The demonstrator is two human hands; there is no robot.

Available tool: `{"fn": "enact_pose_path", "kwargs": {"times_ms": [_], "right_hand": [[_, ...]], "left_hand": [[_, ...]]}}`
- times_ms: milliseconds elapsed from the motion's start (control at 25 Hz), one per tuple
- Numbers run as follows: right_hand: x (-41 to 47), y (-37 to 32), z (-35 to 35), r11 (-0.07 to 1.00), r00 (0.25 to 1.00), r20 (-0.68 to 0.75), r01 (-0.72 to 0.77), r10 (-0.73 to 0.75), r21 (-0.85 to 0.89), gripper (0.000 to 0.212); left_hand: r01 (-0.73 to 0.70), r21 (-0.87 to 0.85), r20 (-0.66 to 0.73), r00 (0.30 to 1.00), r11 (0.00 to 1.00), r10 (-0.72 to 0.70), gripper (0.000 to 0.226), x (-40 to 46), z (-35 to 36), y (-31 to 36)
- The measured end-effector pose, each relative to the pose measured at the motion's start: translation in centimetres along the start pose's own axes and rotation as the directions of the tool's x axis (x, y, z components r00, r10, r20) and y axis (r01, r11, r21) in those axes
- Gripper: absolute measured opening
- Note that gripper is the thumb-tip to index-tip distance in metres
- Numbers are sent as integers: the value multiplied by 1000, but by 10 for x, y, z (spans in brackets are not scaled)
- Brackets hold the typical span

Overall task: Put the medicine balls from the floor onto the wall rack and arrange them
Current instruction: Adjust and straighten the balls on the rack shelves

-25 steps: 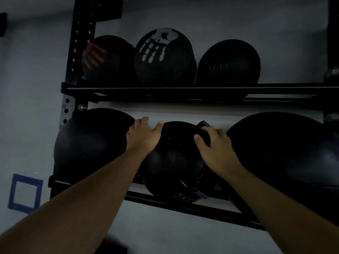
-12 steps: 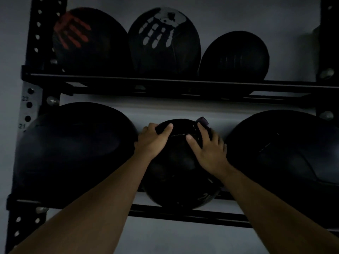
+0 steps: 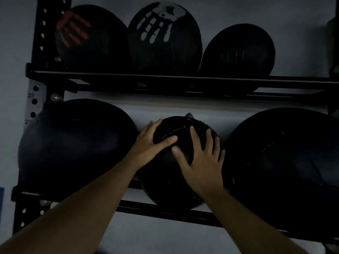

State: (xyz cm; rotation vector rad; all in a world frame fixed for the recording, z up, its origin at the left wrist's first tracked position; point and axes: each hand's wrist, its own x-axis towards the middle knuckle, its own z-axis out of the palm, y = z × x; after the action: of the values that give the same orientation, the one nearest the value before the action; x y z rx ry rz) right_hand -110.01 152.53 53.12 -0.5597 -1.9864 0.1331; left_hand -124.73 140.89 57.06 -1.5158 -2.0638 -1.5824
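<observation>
Pressing both palms on the small medicine ball, I had it seated on the lower shelf of the wall rack, wedged between two bigger balls. My left hand lay flat over its upper left curve, fingers spread, thumb pointing across the stitched seam. My right hand covered its right front, fingers splayed wide; neither hand was curled shut, both simply open against the leather. The large left ball sat just beside my left wrist, and the large right ball touched the small one near my right knuckles. On the upper shelf stood three more: the red-handprint ball, the white-handprint ball touching it, and a plain ribbed ball at the right. Dim light hid finer detail.
</observation>
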Motion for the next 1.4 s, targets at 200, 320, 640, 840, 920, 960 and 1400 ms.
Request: {"fn": "enact_pose_path", "kwargs": {"times_ms": [200,320,640,840,920,960,1400], "right_hand": [[8,2,8,998,1000,-9,0,0,-62,80],[51,8,-1,992,994,86,76,-67,-99,72],[121,15,-11,987,940,303,144,-160,74,54],[85,13,-13,949,995,-69,88,-70,304,35],[42,19,-7,966,992,-115,77,-49,246,42],[15,21,-1,983,992,-114,72,-53,168,52],[103,17,-25,990,944,323,29,-72,136,51]], "left_hand": [[20,80,-117,993,997,-11,88,11,6,2],[159,95,-170,975,983,-141,89,20,9,10],[277,132,-317,922,952,-224,85,14,24,17],[-188,192,-253,939,963,234,70,-13,30,-10],[-147,237,-264,942,960,209,64,-8,29,-8],[-141,255,-276,938,957,212,62,-6,30,-8],[356,192,-248,919,915,-305,80,48,21,24]]}}
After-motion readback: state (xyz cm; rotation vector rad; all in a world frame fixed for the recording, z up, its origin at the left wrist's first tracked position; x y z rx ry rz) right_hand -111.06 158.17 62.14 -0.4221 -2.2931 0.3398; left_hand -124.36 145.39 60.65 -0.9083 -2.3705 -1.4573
